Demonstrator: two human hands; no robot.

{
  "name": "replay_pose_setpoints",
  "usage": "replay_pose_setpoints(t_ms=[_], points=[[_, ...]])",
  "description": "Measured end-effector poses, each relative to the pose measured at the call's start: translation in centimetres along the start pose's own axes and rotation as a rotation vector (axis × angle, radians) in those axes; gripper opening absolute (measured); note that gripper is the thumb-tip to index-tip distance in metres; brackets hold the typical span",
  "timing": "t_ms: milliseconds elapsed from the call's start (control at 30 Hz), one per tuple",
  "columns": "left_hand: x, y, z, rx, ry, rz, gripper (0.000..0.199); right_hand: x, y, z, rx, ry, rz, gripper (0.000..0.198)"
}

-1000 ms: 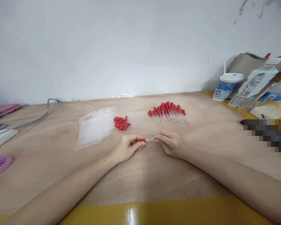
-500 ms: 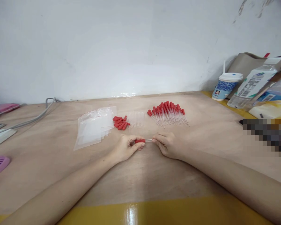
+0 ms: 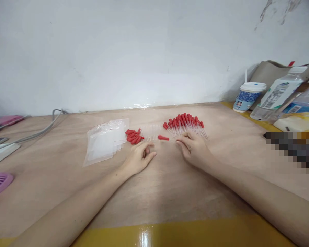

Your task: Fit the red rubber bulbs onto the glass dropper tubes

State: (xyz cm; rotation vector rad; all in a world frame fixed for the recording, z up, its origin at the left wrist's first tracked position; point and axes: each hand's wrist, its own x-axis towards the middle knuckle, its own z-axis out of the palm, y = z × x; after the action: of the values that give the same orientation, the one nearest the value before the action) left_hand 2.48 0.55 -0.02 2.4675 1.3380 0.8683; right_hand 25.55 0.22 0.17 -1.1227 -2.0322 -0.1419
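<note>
Pinched in my right hand [image 3: 193, 147] by its clear glass tube is a dropper [image 3: 163, 138], its red rubber bulb pointing left. My left hand [image 3: 139, 158] is apart from it, thumb and fingers parted with nothing between them. Just beyond my left hand lies a heap of loose red rubber bulbs [image 3: 134, 136]. Beside the heap, a row of clear glass tubes [image 3: 151, 131] lies on the table. Behind my right hand several droppers with red bulbs [image 3: 184, 121] are fanned out, bulbs toward the wall.
Clear plastic bags [image 3: 103, 144] overlap on the table's left part. A grey cable [image 3: 41, 131] and a pink slatted object [image 3: 0, 183] are farther left. At the back right stand a paper cup with a straw [image 3: 248, 97] and a plastic bottle [image 3: 279, 94] near a grey bag [image 3: 267, 73].
My left hand has let go of the red bulb and opened. My right hand has carried the dropper away to the right and toward the fanned droppers.
</note>
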Motion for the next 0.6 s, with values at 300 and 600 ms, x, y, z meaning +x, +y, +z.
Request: replay_pose_setpoints(t_ms=[300, 600], points=[[0.0, 0.1, 0.3, 0.053, -0.061, 0.022, 0.018, 6.3, 3.0, 1.7, 0.02, -0.139, 0.583, 0.023], [-0.2, 0.0, 0.3, 0.051, -0.08, 0.009, 0.02, 7.9, 2.4, 5.0, -0.242, -0.257, 0.655, 0.028]])
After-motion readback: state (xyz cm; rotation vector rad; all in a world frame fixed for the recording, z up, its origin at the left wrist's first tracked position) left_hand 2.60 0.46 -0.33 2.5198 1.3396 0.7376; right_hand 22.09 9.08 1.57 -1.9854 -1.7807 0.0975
